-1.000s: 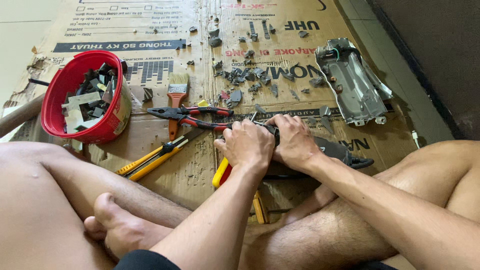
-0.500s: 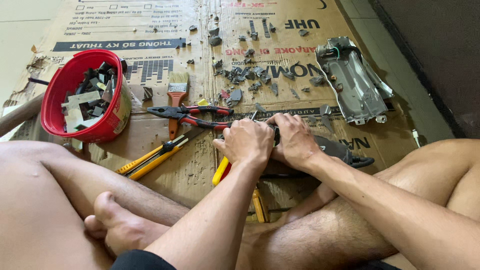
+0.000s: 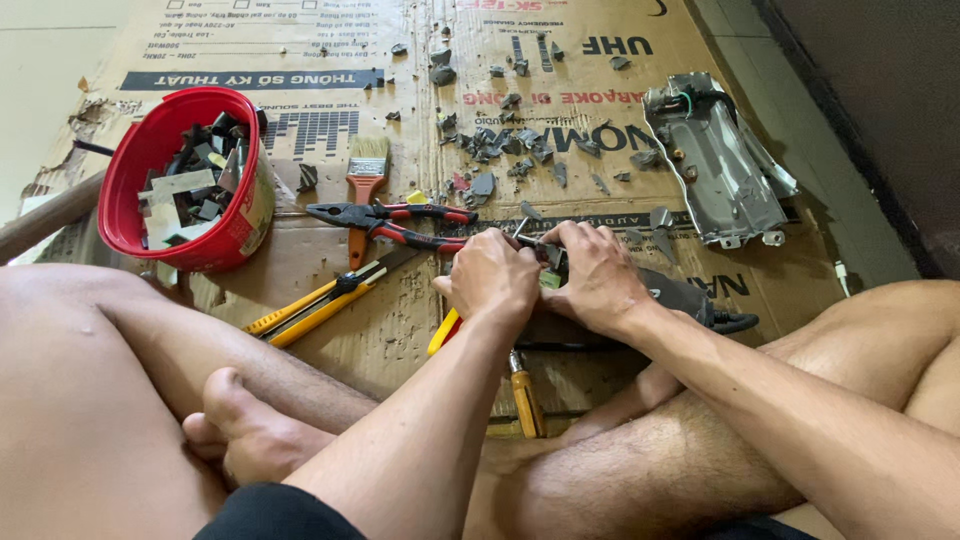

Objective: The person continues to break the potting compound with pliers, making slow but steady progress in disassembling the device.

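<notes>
I sit cross-legged on flattened cardboard (image 3: 400, 330). Both hands meet over a dark device (image 3: 680, 298) lying in front of my legs. My left hand (image 3: 492, 278) is closed around a yellow-and-red handled tool (image 3: 443, 332), whose tip is hidden between the hands. My right hand (image 3: 597, 274) presses down on the dark device and pinches a small metal part (image 3: 547, 258) at its left end. Red-handled pliers (image 3: 390, 220) lie just left of my left hand.
A red bucket (image 3: 130, 170) of scrap pieces stands at the left. A yellow utility knife (image 3: 315, 305), a paintbrush (image 3: 366, 175), a wooden-handled screwdriver (image 3: 525, 400) and several grey fragments (image 3: 500, 145) lie on the cardboard. A metal housing (image 3: 715, 165) rests at the right.
</notes>
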